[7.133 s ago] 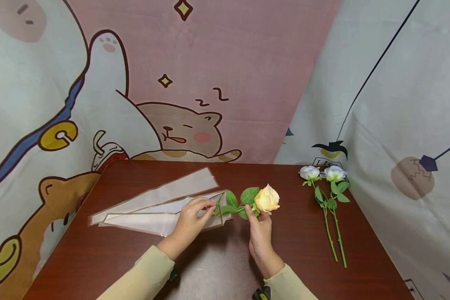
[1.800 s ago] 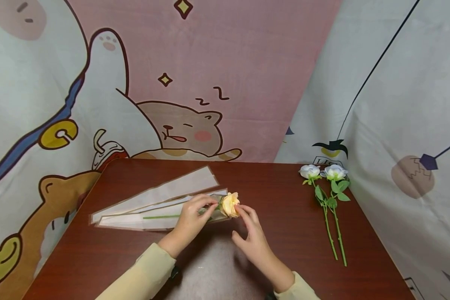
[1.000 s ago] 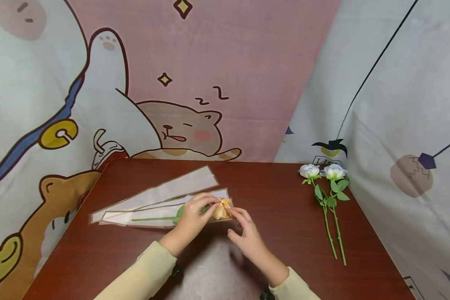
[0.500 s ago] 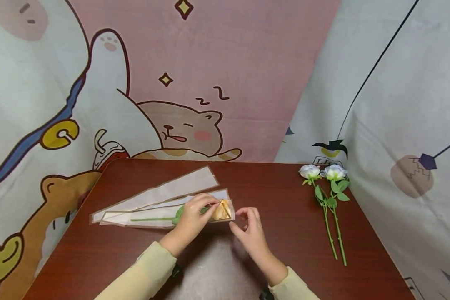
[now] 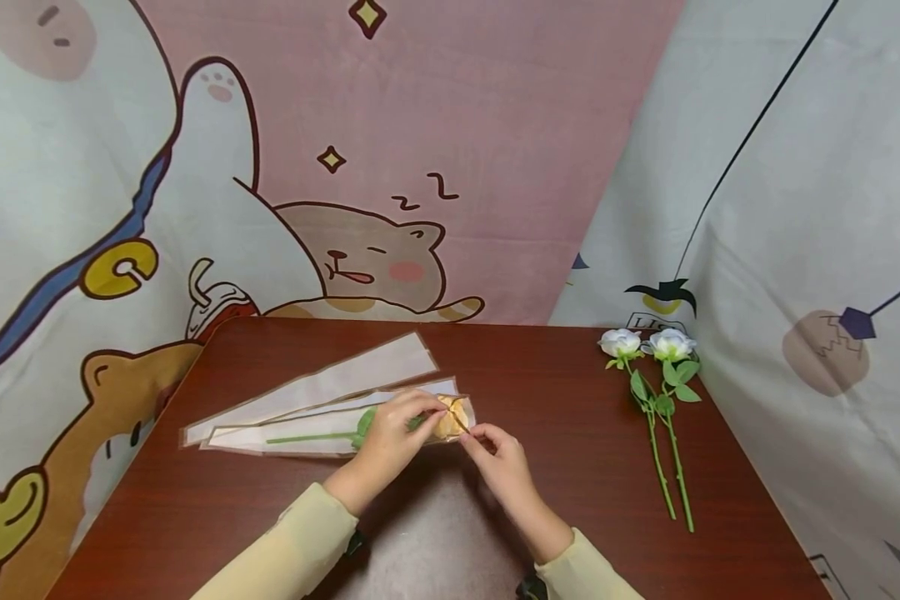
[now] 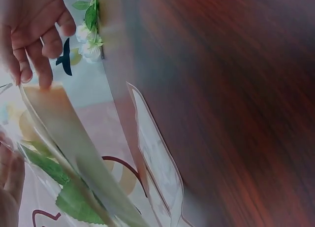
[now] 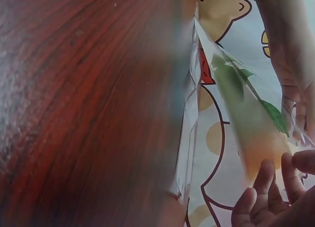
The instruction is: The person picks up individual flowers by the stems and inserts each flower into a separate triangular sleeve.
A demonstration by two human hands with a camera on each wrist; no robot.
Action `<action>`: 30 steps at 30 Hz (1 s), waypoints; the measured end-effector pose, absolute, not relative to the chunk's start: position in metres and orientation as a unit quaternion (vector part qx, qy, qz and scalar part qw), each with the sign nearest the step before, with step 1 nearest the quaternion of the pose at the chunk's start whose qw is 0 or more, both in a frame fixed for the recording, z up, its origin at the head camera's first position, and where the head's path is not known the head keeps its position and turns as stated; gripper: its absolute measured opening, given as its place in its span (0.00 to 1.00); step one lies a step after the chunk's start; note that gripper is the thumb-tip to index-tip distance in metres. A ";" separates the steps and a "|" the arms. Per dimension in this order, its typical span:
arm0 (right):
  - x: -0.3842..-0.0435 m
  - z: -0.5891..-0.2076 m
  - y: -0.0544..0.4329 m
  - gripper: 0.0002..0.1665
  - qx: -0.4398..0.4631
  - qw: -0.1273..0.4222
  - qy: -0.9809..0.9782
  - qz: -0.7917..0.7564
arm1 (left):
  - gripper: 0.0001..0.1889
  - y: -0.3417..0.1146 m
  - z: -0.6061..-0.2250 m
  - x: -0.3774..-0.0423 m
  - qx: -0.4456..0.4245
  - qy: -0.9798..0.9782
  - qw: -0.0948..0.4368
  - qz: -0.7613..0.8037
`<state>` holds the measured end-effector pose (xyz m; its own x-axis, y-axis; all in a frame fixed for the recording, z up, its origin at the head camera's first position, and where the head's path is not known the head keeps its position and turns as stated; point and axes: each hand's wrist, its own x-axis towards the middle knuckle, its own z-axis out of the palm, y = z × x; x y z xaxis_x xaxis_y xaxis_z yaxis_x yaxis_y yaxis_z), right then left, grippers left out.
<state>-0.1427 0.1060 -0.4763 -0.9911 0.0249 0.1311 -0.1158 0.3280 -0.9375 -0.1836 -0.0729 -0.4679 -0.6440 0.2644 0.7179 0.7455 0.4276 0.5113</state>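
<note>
A yellow rose lies inside a clear-fronted, white-backed flower sleeve (image 5: 243, 438) with a brown border. Its bloom (image 5: 447, 426) sits near the sleeve's wide mouth, and the green stem (image 5: 307, 438) runs toward the narrow end. My left hand (image 5: 390, 437) pinches the sleeve's upper rim over the bloom and covers part of the leaves. At the mouth's near corner, my right hand (image 5: 506, 471) pinches the rim between thumb and fingers. In the right wrist view, the sleeve (image 7: 236, 104) is raised off the table, with the right hand (image 7: 270, 202) at its mouth.
More flower sleeves (image 5: 330, 373) lie flat behind the held one on the brown table (image 5: 540, 367). Two white roses (image 5: 645, 345) with green stems rest at the table's right side. A cartoon-printed cloth (image 5: 495, 167) hangs behind the table.
Seven seconds ago the rose was outside, its stem at the sleeve's mouth; it has since slid left inside. The right hand left the bloom and now grips the rim. The left hand stays nearly put.
</note>
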 end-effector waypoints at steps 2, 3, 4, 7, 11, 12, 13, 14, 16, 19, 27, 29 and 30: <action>-0.139 -0.466 0.103 0.05 0.034 0.065 -0.804 0.591 | 0.03 -0.073 -0.468 -0.184 -0.318 -0.797 0.277 -0.433; -0.137 -0.460 0.102 0.05 0.038 0.068 -0.799 0.596 | 0.04 -0.073 -0.468 -0.184 -0.319 -0.796 0.277 -0.434; -0.135 -0.455 0.101 0.05 0.044 0.069 -0.797 0.599 | 0.04 -0.073 -0.468 -0.184 -0.319 -0.795 0.281 -0.433; -0.133 -0.450 0.101 0.05 0.059 0.072 -0.790 0.606 | 0.04 -0.076 -0.466 -0.186 -0.311 -0.794 0.291 -0.433; -0.134 -0.450 0.103 0.04 0.073 0.078 -0.778 0.619 | 0.07 -0.085 -0.463 -0.188 -0.269 -0.814 0.273 -0.436; -0.135 -0.450 0.104 0.04 0.076 0.080 -0.776 0.621 | 0.09 -0.088 -0.463 -0.190 -0.252 -0.826 0.259 -0.434; -0.135 -0.450 0.104 0.04 0.077 0.081 -0.775 0.622 | 0.10 -0.093 -0.462 -0.192 -0.233 -0.838 0.242 -0.431; -0.136 -0.450 0.105 0.04 0.079 0.082 -0.775 0.621 | 0.12 -0.097 -0.462 -0.194 -0.211 -0.853 0.221 -0.424; -0.137 -0.450 0.106 0.04 0.080 0.085 -0.775 0.621 | 0.15 -0.108 -0.461 -0.199 -0.172 -0.879 0.172 -0.411; -0.137 -0.449 0.109 0.04 0.080 0.088 -0.773 0.623 | 0.18 -0.124 -0.463 -0.206 -0.130 -0.906 0.091 -0.391; -0.140 -0.445 0.118 0.05 0.068 0.102 -0.778 0.616 | 0.11 -0.144 -0.476 -0.214 -0.118 -0.926 0.023 -0.359; -0.143 -0.444 0.121 0.05 0.065 0.102 -0.774 0.621 | 0.08 -0.143 -0.479 -0.213 -0.109 -0.922 0.024 -0.371; -0.145 -0.443 0.123 0.05 0.063 0.102 -0.770 0.626 | 0.07 -0.142 -0.479 -0.213 -0.109 -0.920 0.025 -0.376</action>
<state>-0.1452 0.1226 -0.4435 -0.9712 0.0304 0.2364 -0.2253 0.2076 -0.9519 -0.2129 -0.1419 -0.4794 -0.9748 0.1827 0.1277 0.2198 0.6926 0.6870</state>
